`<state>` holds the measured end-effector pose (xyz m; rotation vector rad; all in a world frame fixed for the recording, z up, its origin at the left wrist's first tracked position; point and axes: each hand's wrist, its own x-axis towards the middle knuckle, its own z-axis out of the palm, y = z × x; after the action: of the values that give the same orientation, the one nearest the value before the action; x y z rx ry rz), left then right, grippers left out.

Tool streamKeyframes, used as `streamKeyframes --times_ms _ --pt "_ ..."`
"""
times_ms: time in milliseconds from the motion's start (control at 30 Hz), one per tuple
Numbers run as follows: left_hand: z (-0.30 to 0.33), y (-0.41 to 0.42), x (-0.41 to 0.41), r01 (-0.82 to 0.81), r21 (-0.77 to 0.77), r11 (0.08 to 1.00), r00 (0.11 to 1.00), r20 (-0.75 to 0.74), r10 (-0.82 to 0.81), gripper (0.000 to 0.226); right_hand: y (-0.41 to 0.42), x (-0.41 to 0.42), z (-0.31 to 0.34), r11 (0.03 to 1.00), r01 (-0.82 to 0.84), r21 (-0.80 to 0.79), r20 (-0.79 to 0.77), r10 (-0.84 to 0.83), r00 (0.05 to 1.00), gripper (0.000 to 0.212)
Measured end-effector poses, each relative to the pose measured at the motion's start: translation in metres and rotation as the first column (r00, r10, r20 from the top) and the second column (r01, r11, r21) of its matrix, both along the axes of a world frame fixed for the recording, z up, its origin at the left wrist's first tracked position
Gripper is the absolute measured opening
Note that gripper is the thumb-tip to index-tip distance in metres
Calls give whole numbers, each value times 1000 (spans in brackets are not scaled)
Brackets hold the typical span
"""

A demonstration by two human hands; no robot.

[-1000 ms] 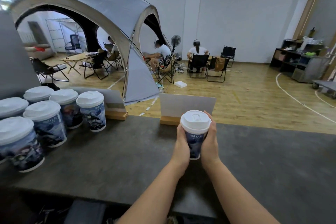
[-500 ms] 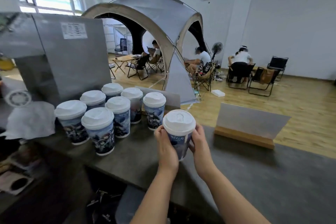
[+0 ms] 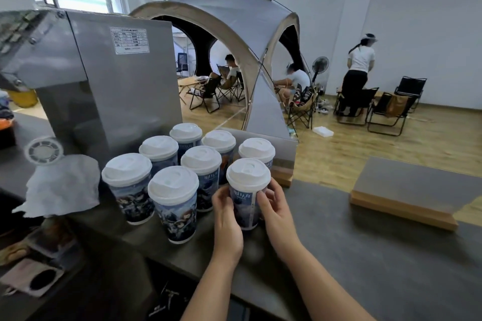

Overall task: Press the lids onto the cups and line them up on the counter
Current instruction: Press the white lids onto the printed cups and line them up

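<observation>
Both hands, left (image 3: 226, 219) and right (image 3: 274, 212), grasp the white-lidded printed cup (image 3: 247, 191) at frame centre, hiding its lower sides; base touching worktop (image 3: 365, 255).

Single head-worn wide-angle view, looking forward and slightly down from above the dark counter (image 3: 365, 255), close enough that both forearms enter from the bottom edge and the left hand (image 3: 227, 219) and right hand (image 3: 276, 212) sit near frame centre. The lidded cups (image 3: 174, 206) are close, left of centre, with a steel machine (image 3: 117, 81) filling the upper left. Beyond the counter the view faces into a room with a grey tent (image 3: 234, 15) and folding chairs (image 3: 386, 112) far back; edges bend from lens distortion.
</observation>
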<state>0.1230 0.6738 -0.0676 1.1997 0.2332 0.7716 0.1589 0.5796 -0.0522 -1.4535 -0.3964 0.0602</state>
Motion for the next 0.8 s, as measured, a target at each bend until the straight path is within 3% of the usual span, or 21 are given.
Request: streamKeyframes --times_ms 167,333,800 --pt "-4 -3 -3 31 141 989 999 2 -32 41 1 4 -11 997 43 -71 51 -39 998 59" --pt "-6 -3 -5 19 226 974 996 -86 0 66 1 8 -18 993 42 -108 97 -32 995 55" --pt "-5 -1 -3 84 160 984 995 -60 -75 68 2 13 -26 987 12 -160 122 7 993 64"
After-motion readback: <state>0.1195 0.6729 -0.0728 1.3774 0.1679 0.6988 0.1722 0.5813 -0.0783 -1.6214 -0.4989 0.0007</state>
